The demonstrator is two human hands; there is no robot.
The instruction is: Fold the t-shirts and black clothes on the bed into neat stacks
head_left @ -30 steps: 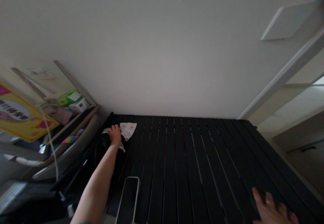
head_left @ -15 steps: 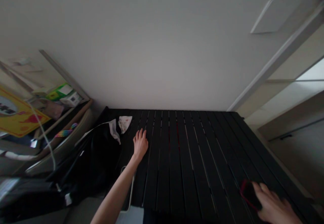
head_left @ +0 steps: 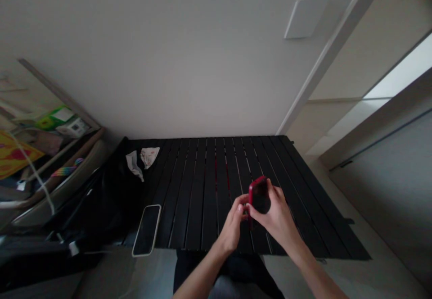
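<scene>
red-rimmed device [head_left: 260,196]: dark face, rounded corner; lower frame, right of centre. right hand [head_left: 279,211]: pinching device between thumb and fingers. left hand [head_left: 232,224]: fingers bent at left edge, grip unclear.

The right hand [head_left: 276,206] covers part of the red-edged handheld device [head_left: 260,196]. The left view edge truncates the yellow sign [head_left: 13,158]. Both forearms [head_left: 199,274] are cut off at the near edge. Markings on the white box [head_left: 74,128]: illegible.

- Red-edged handheld device [head_left: 259,198], dark-faced and slab-like
- Held tilted, near upright, in right hand [head_left: 276,209], beside left hand [head_left: 233,223]
- Positioned over black slatted tabletop [head_left: 211,200]
</scene>
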